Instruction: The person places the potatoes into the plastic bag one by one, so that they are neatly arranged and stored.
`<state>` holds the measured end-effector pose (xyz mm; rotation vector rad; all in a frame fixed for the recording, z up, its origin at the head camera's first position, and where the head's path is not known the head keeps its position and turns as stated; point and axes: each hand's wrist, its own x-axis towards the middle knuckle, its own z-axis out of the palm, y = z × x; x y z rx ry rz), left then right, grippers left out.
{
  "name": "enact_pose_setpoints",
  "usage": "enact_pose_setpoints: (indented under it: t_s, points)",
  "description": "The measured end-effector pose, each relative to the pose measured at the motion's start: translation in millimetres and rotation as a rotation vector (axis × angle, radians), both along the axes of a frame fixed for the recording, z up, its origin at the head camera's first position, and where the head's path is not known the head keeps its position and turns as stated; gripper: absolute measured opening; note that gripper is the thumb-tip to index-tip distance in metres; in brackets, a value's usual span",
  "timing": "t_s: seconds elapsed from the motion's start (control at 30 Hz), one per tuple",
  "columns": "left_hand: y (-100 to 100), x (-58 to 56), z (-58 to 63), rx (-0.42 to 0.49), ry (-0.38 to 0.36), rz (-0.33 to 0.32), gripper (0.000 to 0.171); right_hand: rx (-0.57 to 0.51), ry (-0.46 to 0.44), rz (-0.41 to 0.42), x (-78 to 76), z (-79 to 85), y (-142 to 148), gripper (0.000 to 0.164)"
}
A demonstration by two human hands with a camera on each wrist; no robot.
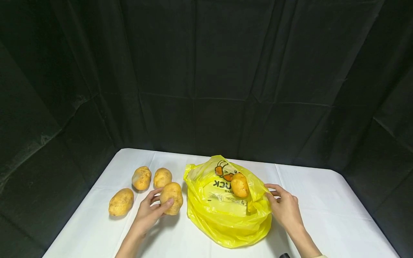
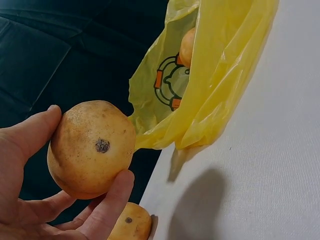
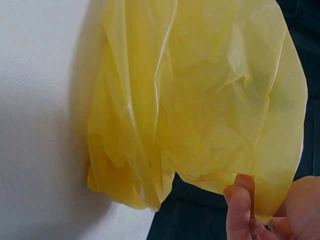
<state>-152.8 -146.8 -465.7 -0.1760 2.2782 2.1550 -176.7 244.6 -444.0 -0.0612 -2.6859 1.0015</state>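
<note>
My left hand point(image 1: 149, 211) grips a potato point(image 1: 171, 198) between thumb and fingers, raised over the table just left of the bag. In the left wrist view this potato point(image 2: 91, 150) shows a dark spot on its skin. A yellow plastic bag point(image 1: 226, 229) with a printed duck stands with its mouth spread. Inside it, against the printed wall, lies another potato point(image 1: 240, 185). At the bag's right edge my right hand point(image 1: 285, 206) pinches the plastic; the right wrist view shows thumb and fingers on the bag's rim point(image 3: 265, 200).
Three potatoes lie on the left of the white table point(image 1: 322, 200): one at the back point(image 1: 141, 178), one beside it point(image 1: 162, 177), one nearer the left edge point(image 1: 121, 202). A black curtain point(image 1: 206, 79) hangs behind. A small dark object point(image 1: 284, 255) shows at the bottom edge.
</note>
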Motion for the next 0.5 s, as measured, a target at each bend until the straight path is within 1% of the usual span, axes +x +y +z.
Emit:
enact_pose_setpoints:
  t_s: [0.27,0.5]
  points:
    - [5.2,-1.4,0.4,-0.003,0.016,-0.019,0.067,0.003,0.011,0.002,0.3,1.0,-0.2,0.027]
    - [10.7,-4.1,1.8,0.015,0.024,-0.042,0.067,-0.002,0.011,0.002,0.8,0.2,-0.3,0.027]
